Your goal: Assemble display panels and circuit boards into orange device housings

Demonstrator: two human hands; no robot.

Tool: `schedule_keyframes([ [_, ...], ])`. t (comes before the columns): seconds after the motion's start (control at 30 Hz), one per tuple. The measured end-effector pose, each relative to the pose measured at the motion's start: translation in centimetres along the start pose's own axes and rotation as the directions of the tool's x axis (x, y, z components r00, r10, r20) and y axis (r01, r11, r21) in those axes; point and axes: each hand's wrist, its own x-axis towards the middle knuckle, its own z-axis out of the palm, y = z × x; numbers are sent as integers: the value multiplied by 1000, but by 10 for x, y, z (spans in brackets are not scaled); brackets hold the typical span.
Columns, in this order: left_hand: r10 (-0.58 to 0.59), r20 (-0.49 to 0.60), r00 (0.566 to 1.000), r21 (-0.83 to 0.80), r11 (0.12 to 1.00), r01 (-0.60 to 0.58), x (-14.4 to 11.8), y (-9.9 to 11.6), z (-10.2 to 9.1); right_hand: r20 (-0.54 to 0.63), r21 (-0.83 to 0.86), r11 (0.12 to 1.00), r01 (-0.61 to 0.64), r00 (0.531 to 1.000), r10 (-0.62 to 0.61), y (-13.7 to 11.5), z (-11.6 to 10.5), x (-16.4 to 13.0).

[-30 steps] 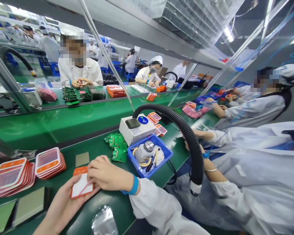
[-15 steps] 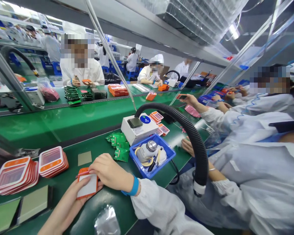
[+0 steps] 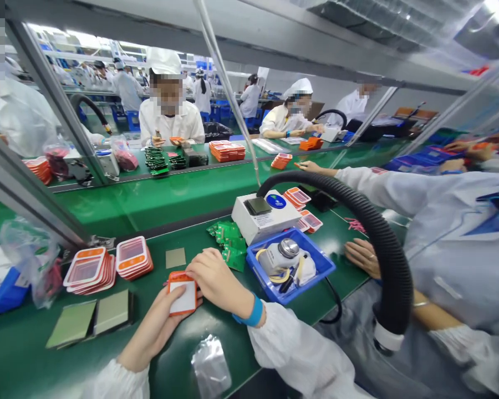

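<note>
A crinkled clear plastic bag (image 3: 210,366) lies nearest on the green bench (image 3: 20,354). Just beyond it, the left hand (image 3: 158,324) cradles an orange-framed white panel (image 3: 182,293) from below, fingers curled under its edge. The right hand (image 3: 218,280) presses on the panel's right side, perhaps pinching a film. Farther off sit a blue bin (image 3: 316,271) and stacks of orange-framed panels (image 3: 108,266).

Blue bin (image 3: 322,265) beside white box (image 3: 263,219), green boards (image 3: 228,244), black hose (image 3: 382,244).
</note>
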Motion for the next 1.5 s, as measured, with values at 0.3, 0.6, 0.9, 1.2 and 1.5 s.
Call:
schedule_keyframes([
  [0.3, 34, 110, 993, 18, 999, -36, 0, -2, -5, -30, -12, 999, -51, 998, 50, -3, 0, -2],
  [0.6, 155, 127, 980, -8, 988, -155, 4, -4, -7, -72, 34, 997, -68, 995, 70, -4, -2, -4],
  [0.9, 201, 128, 971, 6, 979, -203, 1, -10, -7, -42, 33, 999, 2, 999, 0, -4, 4, -10],
  [1.2, 226, 142, 964, 8, 973, -229, 5, -13, -11, 24, 5, 1000, 27, 999, -27, -4, 5, -12],
  [1.5, 227, 135, 964, 21, 972, -232, 4, -13, -10, 15, -17, 998, 62, 998, -61, -3, 9, -14],
])
